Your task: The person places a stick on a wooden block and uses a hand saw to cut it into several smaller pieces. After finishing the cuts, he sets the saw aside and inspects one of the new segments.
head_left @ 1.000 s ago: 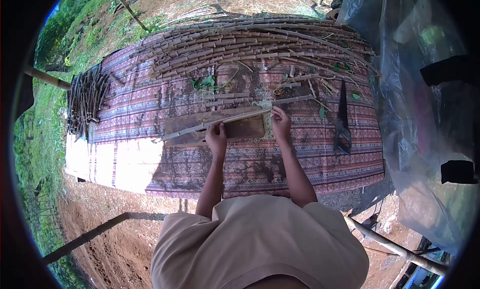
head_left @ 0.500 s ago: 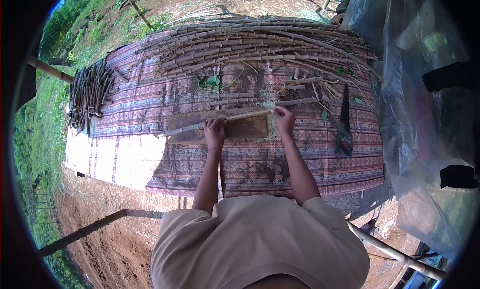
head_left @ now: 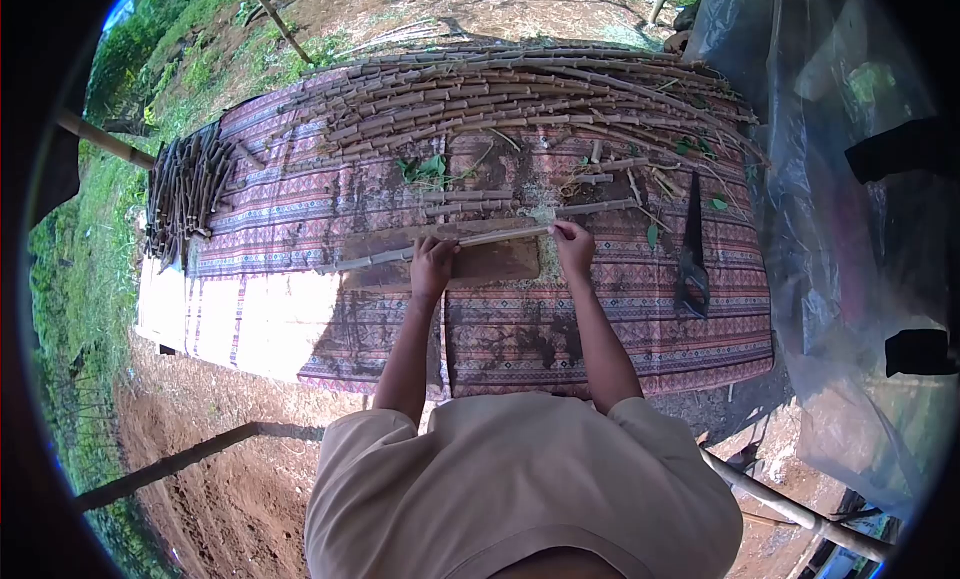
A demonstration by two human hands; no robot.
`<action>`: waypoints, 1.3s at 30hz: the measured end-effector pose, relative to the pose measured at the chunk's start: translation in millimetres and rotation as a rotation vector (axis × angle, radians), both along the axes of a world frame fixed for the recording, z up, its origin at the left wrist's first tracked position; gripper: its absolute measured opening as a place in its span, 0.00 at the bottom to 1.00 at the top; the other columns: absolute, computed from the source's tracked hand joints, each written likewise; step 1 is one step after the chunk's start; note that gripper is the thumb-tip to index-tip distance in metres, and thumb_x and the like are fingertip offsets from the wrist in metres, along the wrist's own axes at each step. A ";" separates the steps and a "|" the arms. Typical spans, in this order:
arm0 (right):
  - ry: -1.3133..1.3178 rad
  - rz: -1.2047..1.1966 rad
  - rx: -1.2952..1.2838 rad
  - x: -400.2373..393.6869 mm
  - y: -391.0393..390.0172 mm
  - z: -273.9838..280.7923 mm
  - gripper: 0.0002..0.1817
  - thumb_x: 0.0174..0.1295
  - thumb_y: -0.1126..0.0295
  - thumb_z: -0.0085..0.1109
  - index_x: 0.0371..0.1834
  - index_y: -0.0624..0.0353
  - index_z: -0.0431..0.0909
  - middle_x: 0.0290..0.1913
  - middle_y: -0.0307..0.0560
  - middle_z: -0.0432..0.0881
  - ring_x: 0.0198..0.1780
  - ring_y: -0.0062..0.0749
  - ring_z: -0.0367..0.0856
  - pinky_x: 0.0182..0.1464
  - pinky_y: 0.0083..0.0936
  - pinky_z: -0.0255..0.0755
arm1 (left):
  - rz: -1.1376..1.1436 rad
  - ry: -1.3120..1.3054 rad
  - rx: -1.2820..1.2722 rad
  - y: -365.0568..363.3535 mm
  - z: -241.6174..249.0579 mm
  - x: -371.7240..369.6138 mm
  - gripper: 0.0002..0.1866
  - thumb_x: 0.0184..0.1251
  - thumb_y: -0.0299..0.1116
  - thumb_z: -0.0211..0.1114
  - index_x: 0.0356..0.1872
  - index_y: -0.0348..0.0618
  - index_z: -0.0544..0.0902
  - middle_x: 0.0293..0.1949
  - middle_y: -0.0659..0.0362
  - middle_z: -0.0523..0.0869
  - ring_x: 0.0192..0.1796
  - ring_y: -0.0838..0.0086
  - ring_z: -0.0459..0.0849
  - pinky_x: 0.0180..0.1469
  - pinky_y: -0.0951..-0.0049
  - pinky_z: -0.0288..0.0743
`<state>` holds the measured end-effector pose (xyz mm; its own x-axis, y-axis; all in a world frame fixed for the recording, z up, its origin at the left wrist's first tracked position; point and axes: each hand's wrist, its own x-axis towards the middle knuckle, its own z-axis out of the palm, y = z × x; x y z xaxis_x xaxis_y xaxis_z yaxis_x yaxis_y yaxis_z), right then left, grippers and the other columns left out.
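Observation:
A long, knobbly cassava stem [head_left: 505, 236] lies slantwise over a flat brown wooden board [head_left: 500, 264]. My left hand [head_left: 432, 266] is closed around its middle, fingers curled over the top. At the stem's right end, my right hand [head_left: 573, 247] pinches the tip between thumb and fingers. Shorter stem pieces [head_left: 470, 196] rest just beyond the board, and another cut length [head_left: 598, 208] lies past my right hand. Pale sawdust is scattered around the board's right end. To the right, a handsaw [head_left: 692, 259] with a black handle lies on the cloth, touched by neither hand.
A big heap of long stems [head_left: 500, 89] spans the table's far side. Short cut stems [head_left: 185, 184] are piled at the left end. Patterned cloth [head_left: 620, 344] covers the table. Green leaves [head_left: 428, 169] lie beyond the board. Clear plastic sheeting [head_left: 820, 279] hangs at the right.
The whole view has shifted slightly to the right. Both hands keep their holds on the stem, with little visible movement.

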<state>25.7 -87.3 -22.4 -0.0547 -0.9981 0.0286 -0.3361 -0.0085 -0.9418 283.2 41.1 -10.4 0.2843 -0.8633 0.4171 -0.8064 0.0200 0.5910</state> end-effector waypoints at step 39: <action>0.035 -0.144 -0.021 -99.5 8.0 -10.2 0.10 0.60 0.71 0.72 0.41 0.63 0.87 0.31 0.39 0.87 0.32 0.17 0.81 0.37 0.18 0.74 | -0.238 0.055 0.034 -43.4 -2.6 -68.2 0.15 0.55 0.25 0.68 0.45 0.46 0.84 0.41 0.55 0.86 0.45 0.53 0.79 0.51 0.58 0.73</action>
